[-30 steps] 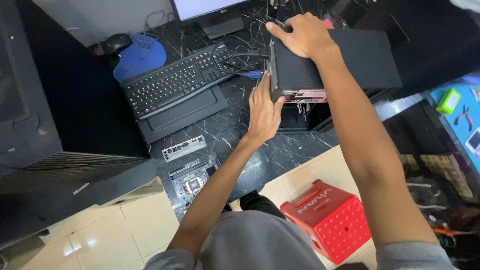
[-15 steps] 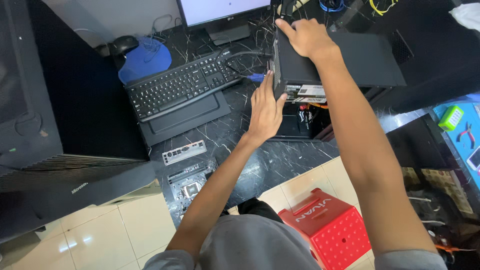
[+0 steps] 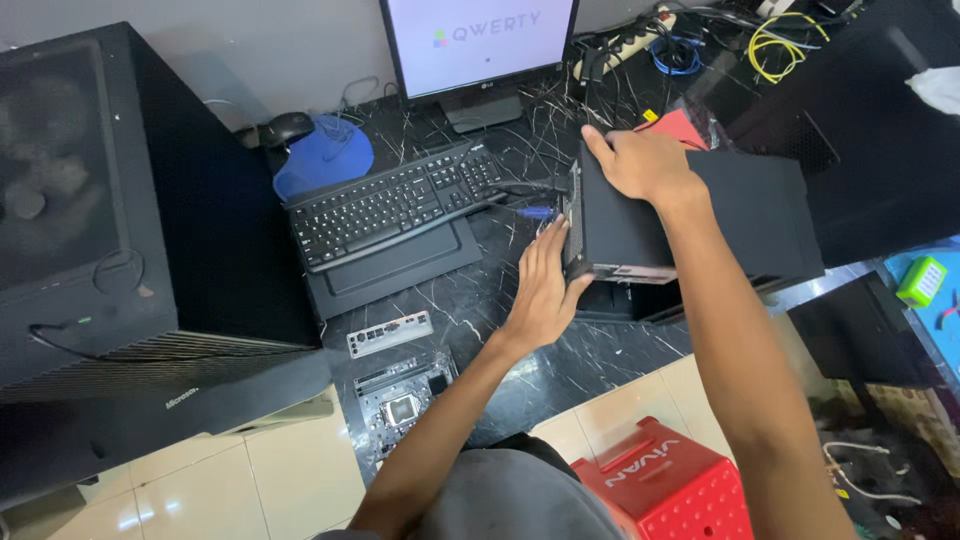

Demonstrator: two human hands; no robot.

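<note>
2 hands grip a small black computer case (image 3: 690,215) right of the keyboard (image 3: 400,205): left hand (image 3: 545,285) flat against its end, right hand (image 3: 640,165) fingers clasping its top, on the dark marble tabletop (image 3: 560,365).

A single head-worn camera looks steeply down from above the person's own shoulders, facing forward across the black marble-patterned desk (image 3: 600,360) toward the pale back wall. It sits close: both forearms rise from the bottom edge, and the hands, left (image 3: 545,290) and right (image 3: 640,165), lie near the middle of the frame. The upper edge reaches the lit flat monitor (image 3: 480,45); the lower edge takes in cream floor tiles (image 3: 280,470) and a red plastic stool (image 3: 670,485). No second view shares the scene.
</note>
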